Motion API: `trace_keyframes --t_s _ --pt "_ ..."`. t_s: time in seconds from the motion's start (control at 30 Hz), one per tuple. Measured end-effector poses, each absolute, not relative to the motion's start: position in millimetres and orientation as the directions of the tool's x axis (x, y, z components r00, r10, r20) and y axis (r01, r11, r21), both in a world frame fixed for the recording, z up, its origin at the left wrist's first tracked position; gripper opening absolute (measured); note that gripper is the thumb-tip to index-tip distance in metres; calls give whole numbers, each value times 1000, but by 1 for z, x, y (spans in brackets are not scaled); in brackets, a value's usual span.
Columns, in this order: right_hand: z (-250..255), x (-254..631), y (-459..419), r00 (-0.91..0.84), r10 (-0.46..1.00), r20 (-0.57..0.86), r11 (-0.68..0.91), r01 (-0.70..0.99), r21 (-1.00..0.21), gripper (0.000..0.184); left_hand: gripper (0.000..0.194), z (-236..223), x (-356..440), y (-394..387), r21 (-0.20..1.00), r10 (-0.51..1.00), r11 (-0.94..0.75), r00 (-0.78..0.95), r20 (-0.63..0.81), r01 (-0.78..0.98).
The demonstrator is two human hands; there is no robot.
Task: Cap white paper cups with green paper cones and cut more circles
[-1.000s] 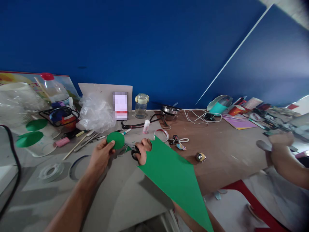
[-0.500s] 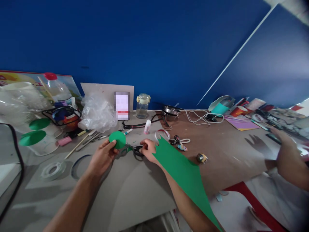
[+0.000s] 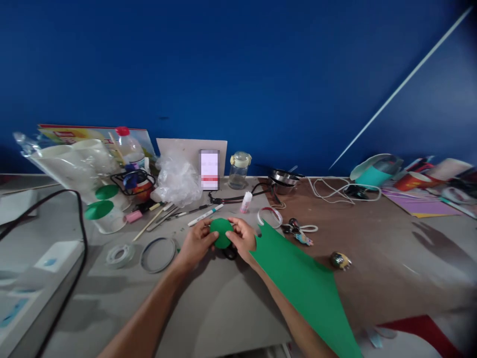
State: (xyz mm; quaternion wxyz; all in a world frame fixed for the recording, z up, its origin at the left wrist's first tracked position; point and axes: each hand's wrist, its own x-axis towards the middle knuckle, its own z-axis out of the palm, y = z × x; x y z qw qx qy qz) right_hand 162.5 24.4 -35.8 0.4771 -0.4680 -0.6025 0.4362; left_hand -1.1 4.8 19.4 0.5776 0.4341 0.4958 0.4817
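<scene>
My left hand (image 3: pixel 197 243) and my right hand (image 3: pixel 242 238) both pinch a round green paper disc (image 3: pixel 221 232) from either side, above a grey board (image 3: pixel 223 308). Black scissors (image 3: pixel 230 253) lie partly hidden under my hands, with only a handle showing. A large green paper sheet (image 3: pixel 301 293) with a notched, cut edge extends from beside my right hand, past my right forearm, and down towards the table's near edge.
Two cut green discs (image 3: pixel 99 210) rest on clear containers at left. Nearby are a tape roll (image 3: pixel 119 255), a thin ring (image 3: pixel 158 254), a white marker (image 3: pixel 205 215), a glue stick (image 3: pixel 246 202), a plastic bag (image 3: pixel 178 181) and a glass jar (image 3: pixel 238 170).
My right hand has moved from the scissors to the green disc, which both hands now hold. The view has shifted, and the other person's arm at right has left the frame.
</scene>
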Motion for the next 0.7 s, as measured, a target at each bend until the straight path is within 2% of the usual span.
trace_keyframes --t_s 0.1,0.2,0.27,0.37,0.43,0.7 --pt "-40 164 28 -84 981 175 183 106 -977 38 39 19 -8 6 995 994 84 -67 -88 -58" --pt "-46 167 31 -30 963 268 269 210 -940 33 32 18 -19 10 1000 970 0 -243 -8 -29" --pt "-50 167 33 -6 910 415 395 322 -860 30 31 17 -25 13 999 946 -43 -322 34 -20" --pt "-55 165 35 8 748 663 582 471 -663 29 30 16 -29 15 997 923 -81 -379 72 -8" --pt "-56 162 36 9 653 757 642 523 -561 29 30 15 -30 16 995 911 -98 -402 89 -1" --pt "-41 164 27 -51 633 772 661 555 -505 24 23 24 -27 14 986 873 -165 -464 148 4"
